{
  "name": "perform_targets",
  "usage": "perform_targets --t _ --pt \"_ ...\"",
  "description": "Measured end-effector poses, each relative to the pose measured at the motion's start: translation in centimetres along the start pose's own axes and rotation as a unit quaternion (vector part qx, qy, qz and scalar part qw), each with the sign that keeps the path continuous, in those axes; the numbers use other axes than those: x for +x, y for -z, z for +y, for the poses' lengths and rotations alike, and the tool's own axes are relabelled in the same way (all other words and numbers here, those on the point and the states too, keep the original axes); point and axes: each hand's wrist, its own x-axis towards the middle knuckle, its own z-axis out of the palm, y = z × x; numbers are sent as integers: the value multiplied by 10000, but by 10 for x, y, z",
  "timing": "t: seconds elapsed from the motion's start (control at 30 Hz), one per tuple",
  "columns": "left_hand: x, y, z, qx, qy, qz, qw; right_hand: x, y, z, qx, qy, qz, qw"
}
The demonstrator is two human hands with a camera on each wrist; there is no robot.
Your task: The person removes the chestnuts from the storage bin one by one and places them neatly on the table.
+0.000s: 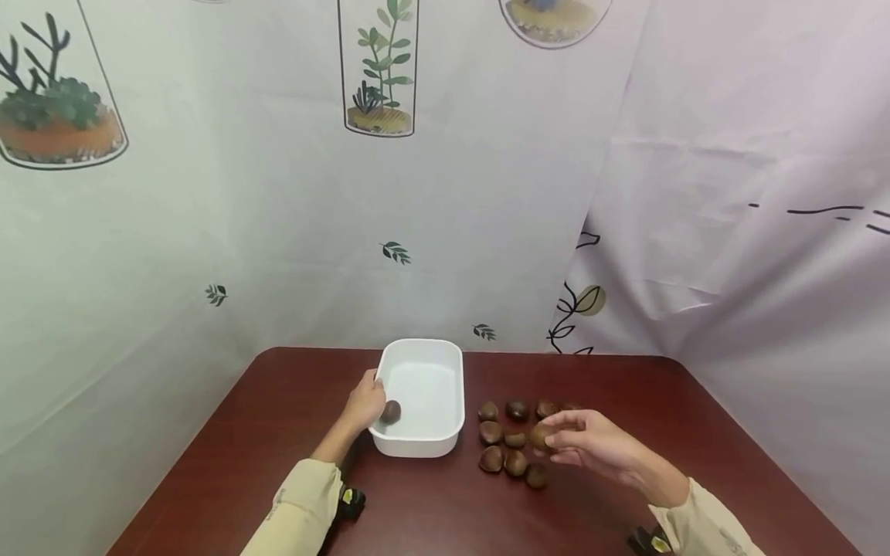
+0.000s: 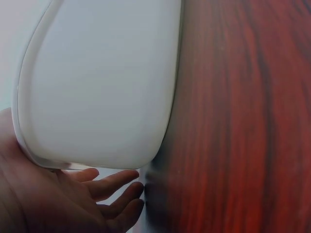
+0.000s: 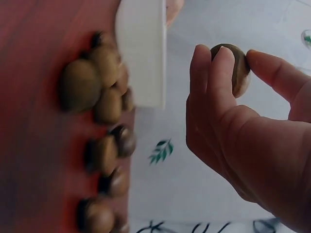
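My left hand (image 1: 365, 401) grips the left side of a white rectangular container (image 1: 417, 447), with the thumb at its rim. In the left wrist view the fingers (image 2: 114, 183) lie along the outside of the container's wall. One brown chestnut (image 1: 391, 411) sits inside, in the near left corner. My right hand (image 1: 601, 448) pinches a chestnut (image 3: 240, 75) between thumb and fingertips, raised above the table. Beneath and to the left of this hand lie several loose chestnuts (image 1: 490, 459), grouped to the right of the container.
The dark red wooden table (image 1: 431, 510) has rounded far corners. Behind it hangs a pale cloth (image 1: 487, 201) printed with plants and leaves, and more cloth closes in both sides. The container stands near the table's far edge.
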Motion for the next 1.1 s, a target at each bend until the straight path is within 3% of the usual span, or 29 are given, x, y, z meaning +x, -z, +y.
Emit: perform_targets --t 0.27,0.57,0.83,1.1 --pt "-1 -2 -4 48 31 -22 10000 -15 13 30 -107 -364 175 9991" --pt "1 3 -5 67 98 -29 9999 -24 25 43 -1233 -802 974 9843" --pt "1 3 -6 60 111 -66 9999 -24 33 56 -1394 -869 1025 9811" --pt "4 0 -3 100 40 -79 9999 -27 36 56 -1959 -722 1433 9674"
